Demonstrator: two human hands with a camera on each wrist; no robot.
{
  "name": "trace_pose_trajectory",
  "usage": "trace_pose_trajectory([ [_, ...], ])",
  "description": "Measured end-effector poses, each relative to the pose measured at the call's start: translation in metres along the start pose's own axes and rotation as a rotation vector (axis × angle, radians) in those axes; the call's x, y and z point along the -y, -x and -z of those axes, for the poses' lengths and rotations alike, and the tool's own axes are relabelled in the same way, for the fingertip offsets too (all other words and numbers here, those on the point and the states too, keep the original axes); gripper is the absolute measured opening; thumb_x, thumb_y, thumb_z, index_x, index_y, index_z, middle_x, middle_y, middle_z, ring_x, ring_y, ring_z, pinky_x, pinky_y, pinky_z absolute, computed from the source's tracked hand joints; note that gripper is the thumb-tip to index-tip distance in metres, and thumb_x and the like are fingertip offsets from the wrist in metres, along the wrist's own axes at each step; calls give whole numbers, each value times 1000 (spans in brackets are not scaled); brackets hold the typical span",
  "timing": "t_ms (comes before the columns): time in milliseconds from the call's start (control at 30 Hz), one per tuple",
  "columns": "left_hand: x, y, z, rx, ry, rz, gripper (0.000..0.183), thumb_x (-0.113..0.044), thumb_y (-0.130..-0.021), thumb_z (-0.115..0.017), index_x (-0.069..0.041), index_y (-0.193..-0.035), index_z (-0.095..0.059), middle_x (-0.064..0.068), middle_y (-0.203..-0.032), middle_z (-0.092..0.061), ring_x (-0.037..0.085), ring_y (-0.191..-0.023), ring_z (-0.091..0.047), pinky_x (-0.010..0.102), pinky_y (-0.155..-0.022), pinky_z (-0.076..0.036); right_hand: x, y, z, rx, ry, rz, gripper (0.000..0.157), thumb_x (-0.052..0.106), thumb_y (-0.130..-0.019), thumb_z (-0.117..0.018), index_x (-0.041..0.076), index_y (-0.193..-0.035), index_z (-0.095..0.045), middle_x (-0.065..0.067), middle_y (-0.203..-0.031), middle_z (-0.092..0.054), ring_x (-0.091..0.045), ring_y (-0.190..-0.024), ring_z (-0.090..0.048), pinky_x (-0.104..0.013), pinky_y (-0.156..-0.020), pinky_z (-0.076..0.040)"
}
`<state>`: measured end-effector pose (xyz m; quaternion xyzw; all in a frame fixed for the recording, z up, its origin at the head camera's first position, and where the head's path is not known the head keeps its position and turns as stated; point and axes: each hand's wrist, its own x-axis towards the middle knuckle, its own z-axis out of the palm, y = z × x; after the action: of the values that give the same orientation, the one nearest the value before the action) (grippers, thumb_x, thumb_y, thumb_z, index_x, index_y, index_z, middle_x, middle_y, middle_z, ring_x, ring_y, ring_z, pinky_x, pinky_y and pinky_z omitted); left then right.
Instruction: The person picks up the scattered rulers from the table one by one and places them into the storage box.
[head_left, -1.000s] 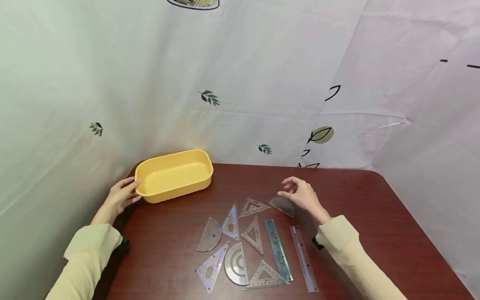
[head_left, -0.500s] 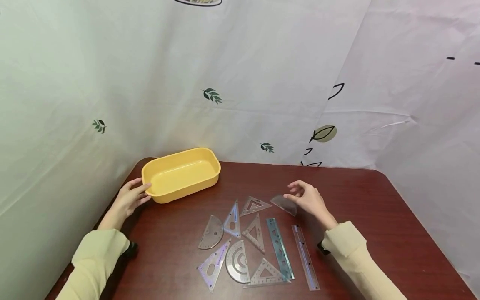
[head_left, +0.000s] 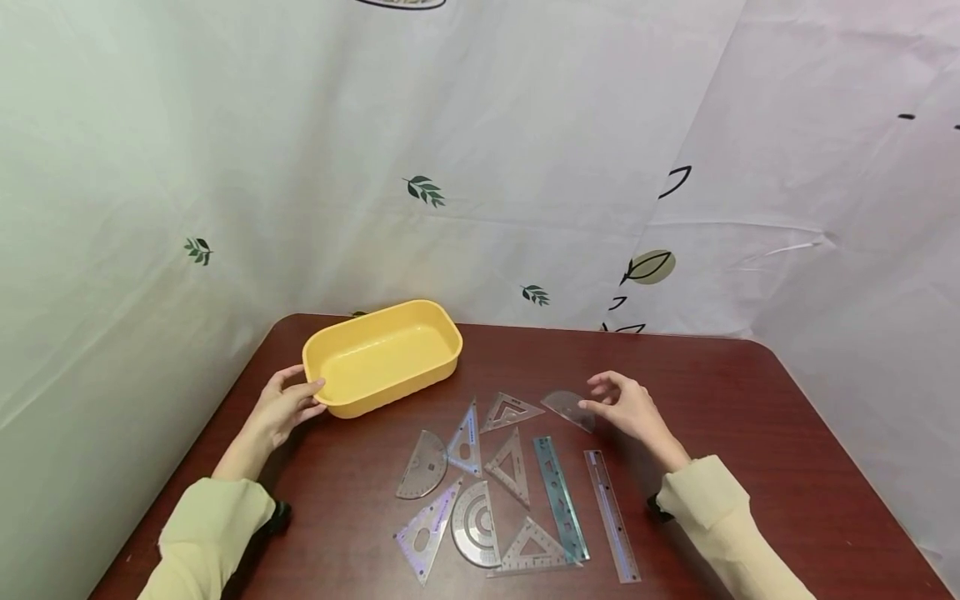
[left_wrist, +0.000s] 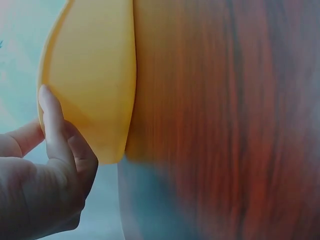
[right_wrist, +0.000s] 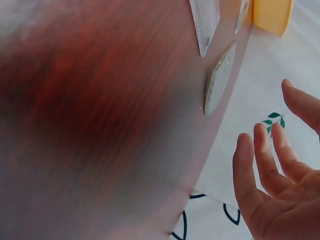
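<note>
- Pale leaf-printed cloth (head_left: 480, 108) hangs behind a reddish-brown table (head_left: 712, 400) that carries a yellow bin (head_left: 405, 388) near its far edge.
- Left hand (head_left: 283, 408) pinches the bin's left end, thumb over the rim and other fingers outside.
- Right hand (head_left: 628, 408), well apart to the bin's right, holds nothing; its fingers bend loosely, thumb parted from them, beside a clear protractor (head_left: 566, 407).
- Closer to the person than the bin lie a teal ruler (head_left: 562, 497), a purple-striped ruler (head_left: 611, 517) and a purple-marked set square (head_left: 438, 512).
</note>
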<state>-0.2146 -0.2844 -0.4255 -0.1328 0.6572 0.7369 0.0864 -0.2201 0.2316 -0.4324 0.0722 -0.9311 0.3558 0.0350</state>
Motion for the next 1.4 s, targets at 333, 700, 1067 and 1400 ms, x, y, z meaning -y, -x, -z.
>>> trace_pose_trajectory([
  [333,5,9,-11,-14,-11,-12,81,-14,-95,-61,-6,-147,0,-14,-82,-60,2,-69,-61,17,-67,-58,1,20,6,127,28,-38,46,26,-75,-83,4,-111,-64,-8,-93,-67,-14,-77,-59,-27,-63,-49],
  [700,9,17,-19,-25,-27,-19,80,-15,-95,-60,-6,-147,0,-13,-86,-58,2,-69,-59,17,-68,-58,7,48,9,262,63,-109,50,24,-68,-88,2,-106,-64,-3,-85,-62,-13,-73,-56,-27,-62,-48],
  [1067,12,24,-28,-45,-10,-13,77,-14,-96,-59,-7,-147,-2,-11,-88,-54,1,-68,-58,17,-68,-58,8,60,3,270,152,-172,52,27,-62,-91,5,-100,-64,0,-83,-60,-12,-72,-52,-30,-66,-45],
  [1400,16,30,-40,-65,-1,-17,72,-13,-96,-58,-7,-144,-5,-9,-86,-54,1,-66,-57,17,-66,-58,13,65,-2,235,234,-134,60,26,-53,-95,4,-101,-66,-2,-87,-64,-15,-77,-58,-37,-69,-51],
])
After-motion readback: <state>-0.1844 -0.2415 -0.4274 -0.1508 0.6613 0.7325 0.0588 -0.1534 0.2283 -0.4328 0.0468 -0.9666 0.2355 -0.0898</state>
